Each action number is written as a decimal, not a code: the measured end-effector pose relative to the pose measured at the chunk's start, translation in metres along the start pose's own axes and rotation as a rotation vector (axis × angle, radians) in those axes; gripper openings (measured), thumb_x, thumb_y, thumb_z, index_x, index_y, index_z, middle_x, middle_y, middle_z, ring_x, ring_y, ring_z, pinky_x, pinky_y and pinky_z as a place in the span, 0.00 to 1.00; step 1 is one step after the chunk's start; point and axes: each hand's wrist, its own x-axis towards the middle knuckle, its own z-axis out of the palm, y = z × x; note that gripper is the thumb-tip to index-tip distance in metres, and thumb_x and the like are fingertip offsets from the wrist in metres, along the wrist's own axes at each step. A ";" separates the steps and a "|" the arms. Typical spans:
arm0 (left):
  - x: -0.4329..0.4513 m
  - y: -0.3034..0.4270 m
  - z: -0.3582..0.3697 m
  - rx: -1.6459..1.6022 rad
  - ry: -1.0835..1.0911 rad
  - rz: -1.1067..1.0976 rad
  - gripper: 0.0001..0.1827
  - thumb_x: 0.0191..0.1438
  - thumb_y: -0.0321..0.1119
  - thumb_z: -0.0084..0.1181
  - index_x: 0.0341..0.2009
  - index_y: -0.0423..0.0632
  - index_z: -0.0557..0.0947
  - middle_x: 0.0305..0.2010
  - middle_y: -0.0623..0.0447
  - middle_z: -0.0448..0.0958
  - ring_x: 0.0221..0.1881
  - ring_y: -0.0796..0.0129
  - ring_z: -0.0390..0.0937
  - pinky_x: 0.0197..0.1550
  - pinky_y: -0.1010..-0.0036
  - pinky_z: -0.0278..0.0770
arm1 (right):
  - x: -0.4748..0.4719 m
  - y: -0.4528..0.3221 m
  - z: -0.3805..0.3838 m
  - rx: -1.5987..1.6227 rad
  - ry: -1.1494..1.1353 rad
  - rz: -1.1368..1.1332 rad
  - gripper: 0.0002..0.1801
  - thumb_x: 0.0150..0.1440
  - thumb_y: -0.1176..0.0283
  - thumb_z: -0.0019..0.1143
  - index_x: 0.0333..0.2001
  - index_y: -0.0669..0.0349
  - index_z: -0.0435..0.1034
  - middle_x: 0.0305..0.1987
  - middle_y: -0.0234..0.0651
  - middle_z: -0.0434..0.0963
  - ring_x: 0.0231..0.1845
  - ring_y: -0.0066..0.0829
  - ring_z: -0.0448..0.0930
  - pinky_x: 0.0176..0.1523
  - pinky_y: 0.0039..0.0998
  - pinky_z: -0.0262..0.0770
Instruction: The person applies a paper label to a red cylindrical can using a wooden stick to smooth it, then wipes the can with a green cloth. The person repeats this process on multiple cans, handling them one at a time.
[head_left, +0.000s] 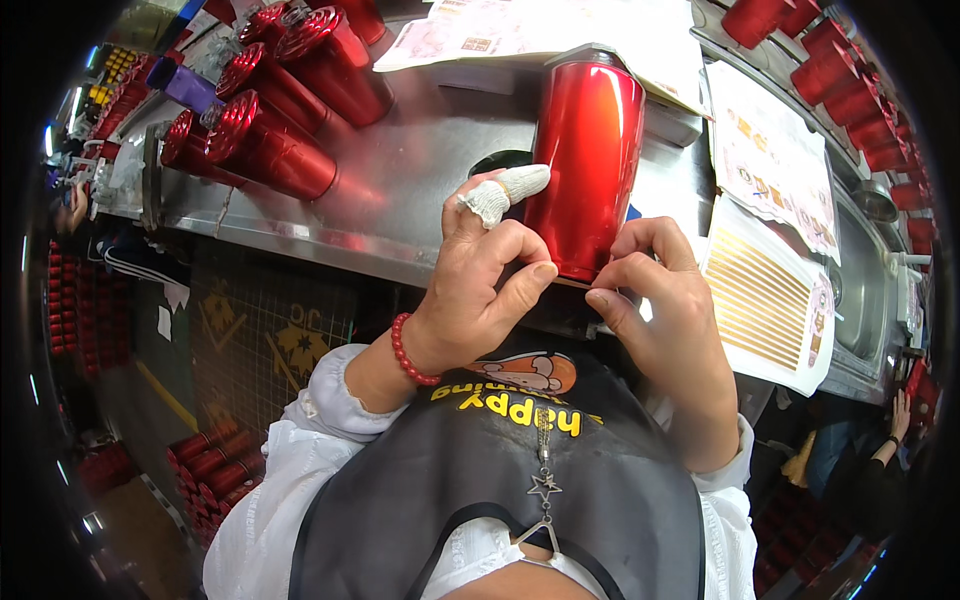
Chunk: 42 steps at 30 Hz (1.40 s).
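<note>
A glossy red metallic cylindrical vessel (589, 161) lies on the bench before me, its grey end (592, 54) pointing away. At its near rim, a thin gold-toned strip (573, 283) spans the gap between my fingertips; its ends are hidden. My left hand (487, 277) pinches at the left of this rim with thumb and forefinger. A white cloth finger cot (510, 191) covers one of its fingers, which touches the vessel's side. My right hand (652, 289) pinches at the right of the rim. Beside it lies a backing sheet with rows of gold strips (757, 292).
Several red lidded vessels (274, 154) stand left on the steel bench (420, 135). Printed transfer sheets (776, 161) lie to the right, others (480, 34) at the back. A sink (862, 300) is farther right. A co-worker's hand (900, 412) shows at the right edge.
</note>
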 end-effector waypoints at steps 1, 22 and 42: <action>-0.001 -0.001 0.002 0.026 0.027 0.001 0.06 0.59 0.34 0.61 0.35 0.47 0.79 0.66 0.34 0.69 0.66 0.40 0.60 0.71 0.52 0.49 | -0.001 0.002 0.002 0.006 -0.004 0.017 0.09 0.48 0.82 0.69 0.32 0.66 0.75 0.43 0.40 0.71 0.41 0.37 0.76 0.43 0.33 0.75; -0.008 -0.017 0.017 0.019 0.144 -0.130 0.26 0.59 0.49 0.65 0.49 0.44 0.72 0.49 0.45 0.71 0.51 0.52 0.64 0.60 0.59 0.61 | -0.006 0.014 0.014 0.173 0.092 0.142 0.06 0.55 0.80 0.64 0.31 0.68 0.72 0.39 0.40 0.70 0.40 0.35 0.74 0.43 0.31 0.72; -0.025 -0.026 0.019 -0.102 0.324 0.043 0.16 0.59 0.35 0.65 0.49 0.45 0.76 0.49 0.44 0.72 0.50 0.52 0.69 0.57 0.59 0.67 | -0.007 0.021 0.016 0.200 0.089 0.167 0.07 0.55 0.78 0.65 0.31 0.68 0.72 0.38 0.40 0.69 0.40 0.35 0.73 0.42 0.31 0.72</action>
